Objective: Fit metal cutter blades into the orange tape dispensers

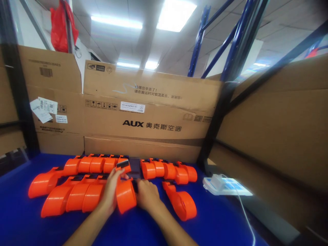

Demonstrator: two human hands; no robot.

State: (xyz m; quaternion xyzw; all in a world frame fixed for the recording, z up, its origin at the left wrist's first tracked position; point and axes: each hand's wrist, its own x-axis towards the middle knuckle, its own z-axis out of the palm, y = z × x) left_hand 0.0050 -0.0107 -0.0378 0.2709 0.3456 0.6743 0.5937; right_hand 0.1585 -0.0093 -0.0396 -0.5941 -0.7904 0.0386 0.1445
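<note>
Cardboard boxes [143,112] wall in a blue surface [222,218]. Near its front edge, an orange roll [125,195] is clasped between the left hand [111,189] and right hand [147,194], both grips closed on it, among rows of other orange rolls [87,164].

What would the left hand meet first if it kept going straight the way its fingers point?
Probably the dark block just beyond the left hand, between the back-row orange rolls; depth is hard to judge.

Two bare forearms and hands

The left hand [111,191] and right hand [148,195] wore no gloves, rings or watch; both forearms showed no sleeves.
</note>
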